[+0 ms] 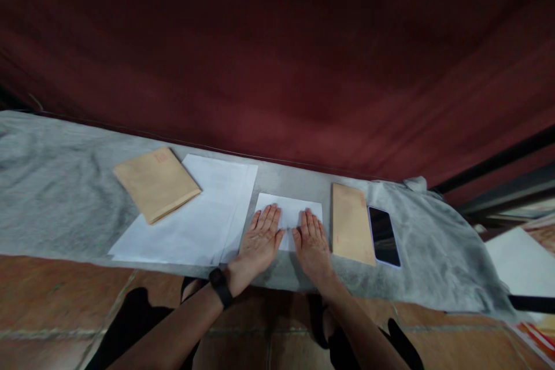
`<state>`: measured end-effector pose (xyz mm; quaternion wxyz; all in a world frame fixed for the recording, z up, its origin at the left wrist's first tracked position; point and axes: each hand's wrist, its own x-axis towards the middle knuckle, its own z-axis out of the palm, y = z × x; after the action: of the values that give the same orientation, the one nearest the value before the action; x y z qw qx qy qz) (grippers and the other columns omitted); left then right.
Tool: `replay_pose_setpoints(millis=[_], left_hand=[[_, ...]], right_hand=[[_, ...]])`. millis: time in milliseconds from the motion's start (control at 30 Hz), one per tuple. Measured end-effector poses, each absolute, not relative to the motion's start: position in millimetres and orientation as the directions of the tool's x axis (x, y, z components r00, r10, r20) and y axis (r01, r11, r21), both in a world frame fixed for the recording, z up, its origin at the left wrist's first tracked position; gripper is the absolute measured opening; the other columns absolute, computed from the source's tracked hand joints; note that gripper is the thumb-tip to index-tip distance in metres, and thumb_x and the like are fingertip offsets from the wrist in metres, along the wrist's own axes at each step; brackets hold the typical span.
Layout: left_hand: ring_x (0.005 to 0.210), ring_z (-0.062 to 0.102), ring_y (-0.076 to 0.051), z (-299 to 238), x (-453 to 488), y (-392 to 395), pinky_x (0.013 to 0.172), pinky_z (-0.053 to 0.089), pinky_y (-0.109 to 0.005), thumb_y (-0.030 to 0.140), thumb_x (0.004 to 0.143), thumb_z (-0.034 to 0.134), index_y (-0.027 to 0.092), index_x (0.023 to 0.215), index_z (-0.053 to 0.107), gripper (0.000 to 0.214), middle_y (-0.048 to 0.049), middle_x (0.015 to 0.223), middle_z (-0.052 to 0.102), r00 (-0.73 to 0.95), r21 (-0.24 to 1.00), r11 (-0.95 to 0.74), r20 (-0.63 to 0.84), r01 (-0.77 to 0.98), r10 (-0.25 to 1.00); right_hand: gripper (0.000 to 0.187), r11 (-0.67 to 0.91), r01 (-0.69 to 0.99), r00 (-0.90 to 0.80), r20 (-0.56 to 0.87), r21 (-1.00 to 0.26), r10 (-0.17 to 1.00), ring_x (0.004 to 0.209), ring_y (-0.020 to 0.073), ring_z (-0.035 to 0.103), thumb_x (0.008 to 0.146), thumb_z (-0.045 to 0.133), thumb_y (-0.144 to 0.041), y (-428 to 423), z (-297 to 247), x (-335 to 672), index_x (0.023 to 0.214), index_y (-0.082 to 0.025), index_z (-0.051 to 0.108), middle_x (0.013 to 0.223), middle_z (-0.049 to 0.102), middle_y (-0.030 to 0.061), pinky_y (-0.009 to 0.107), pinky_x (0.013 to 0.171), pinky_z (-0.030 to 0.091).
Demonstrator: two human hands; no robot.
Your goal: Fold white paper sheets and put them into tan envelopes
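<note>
A small white sheet of paper (289,206), which looks folded, lies in front of me on the grey cloth. My left hand (261,237) presses flat on its left part, fingers stretched out. On its right part rests my right hand (313,243), also flat with the fingers extended. Both thumbs point inward over the paper, with a gap between them. Left of my left hand are larger white sheets (208,214), partly under a stack of brown envelopes (156,185). Just right of my right hand lies another brown envelope (352,222).
A phone (384,236) with a dark screen lies beside the right envelope. Grey cloth (52,185) covers the long narrow table, wrinkled at both ends. A dark red curtain-like surface (277,87) rises behind it. White paper (522,260) sits lower at the far right.
</note>
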<state>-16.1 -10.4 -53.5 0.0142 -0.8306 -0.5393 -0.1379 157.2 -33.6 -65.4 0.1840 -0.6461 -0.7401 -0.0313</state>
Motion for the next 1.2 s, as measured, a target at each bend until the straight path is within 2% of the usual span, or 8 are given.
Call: replay_pose_setpoints(millis=[167,367,467,600,733,900,1067,1200], left_hand=[[0.15,0.028,-0.025,-50,-13,-3,0.124,0.021,-0.047,0.034,0.102,0.032,0.005,0.149,0.04,0.056,-0.0166,0.157,0.039,0.336,0.133,-0.376,0.252,0.917,0.908],[0.151,0.026,-0.024,-46,-4,2,0.125,0.019,-0.046,0.028,0.101,0.032,0.005,0.148,0.041,0.053,-0.0158,0.158,0.037,0.474,0.149,-0.525,0.278,0.838,0.836],[0.15,0.027,-0.024,-48,-2,5,0.124,0.02,-0.046,0.025,0.1,0.032,0.005,0.149,0.039,0.054,-0.0174,0.158,0.037,0.513,0.156,-0.561,0.262,0.813,0.817],[0.15,0.027,-0.024,-52,-2,12,0.124,0.019,-0.047,0.025,0.1,0.033,0.006,0.15,0.038,0.054,-0.0167,0.159,0.036,0.522,0.158,-0.564,0.244,0.81,0.817],[0.15,0.028,-0.024,-52,-4,19,0.124,0.017,-0.047,0.03,0.101,0.032,0.008,0.149,0.04,0.053,-0.0155,0.159,0.036,0.49,0.158,-0.533,0.247,0.831,0.836],[0.15,0.027,-0.026,-50,-7,24,0.124,0.018,-0.047,0.04,0.102,0.034,0.005,0.149,0.04,0.059,-0.0176,0.158,0.036,0.405,0.156,-0.441,0.217,0.884,0.888],[0.151,0.027,-0.026,-51,-13,27,0.124,0.018,-0.047,0.039,0.102,0.035,0.006,0.15,0.04,0.058,-0.0158,0.159,0.036,0.348,0.164,-0.389,0.233,0.906,0.908],[0.149,0.032,-0.026,-51,-23,36,0.123,0.024,-0.046,0.034,0.102,0.032,0.007,0.149,0.042,0.055,-0.015,0.158,0.037,0.323,0.202,-0.365,0.212,0.909,0.922]], right_hand=[[0.056,0.156,0.965,-0.075,0.345,-0.212,0.936,0.149,0.0267,0.029,0.106,0.027,-0.036,-25,-67,161,0.154,-0.006,0.032,0.159,0.033,0.0201,0.049,0.119,0.029],[0.054,0.221,0.944,-0.149,0.282,-0.246,0.948,0.151,0.0236,0.024,0.106,0.024,-0.032,-12,-63,159,0.155,-0.01,0.03,0.161,0.031,0.0157,0.048,0.12,0.026],[0.052,0.269,0.937,-0.206,0.27,-0.222,0.941,0.15,0.0236,0.027,0.106,0.025,-0.028,-10,-63,154,0.153,-0.009,0.035,0.16,0.034,0.0159,0.049,0.121,0.025],[0.051,0.254,0.953,-0.203,0.279,-0.162,0.939,0.149,0.0249,0.029,0.105,0.028,-0.027,-9,-64,152,0.15,-0.005,0.039,0.158,0.036,0.0184,0.047,0.121,0.025],[0.054,0.218,0.965,-0.162,0.325,-0.143,0.932,0.147,0.0264,0.033,0.106,0.029,-0.033,-6,-66,156,0.151,-0.006,0.038,0.157,0.038,0.0192,0.047,0.12,0.027],[0.059,0.198,0.97,-0.132,0.375,-0.142,0.918,0.145,0.0282,0.035,0.106,0.03,-0.041,-4,-71,162,0.153,-0.006,0.033,0.156,0.039,0.0209,0.048,0.118,0.029],[0.06,0.195,0.972,-0.126,0.403,-0.135,0.907,0.145,0.0299,0.035,0.106,0.03,-0.041,-4,-74,165,0.154,-0.005,0.03,0.156,0.038,0.0228,0.049,0.116,0.032],[0.06,0.179,0.975,-0.114,0.399,-0.128,0.91,0.145,0.0296,0.036,0.106,0.031,-0.04,-3,-74,165,0.154,-0.005,0.03,0.156,0.039,0.0227,0.049,0.116,0.031]])
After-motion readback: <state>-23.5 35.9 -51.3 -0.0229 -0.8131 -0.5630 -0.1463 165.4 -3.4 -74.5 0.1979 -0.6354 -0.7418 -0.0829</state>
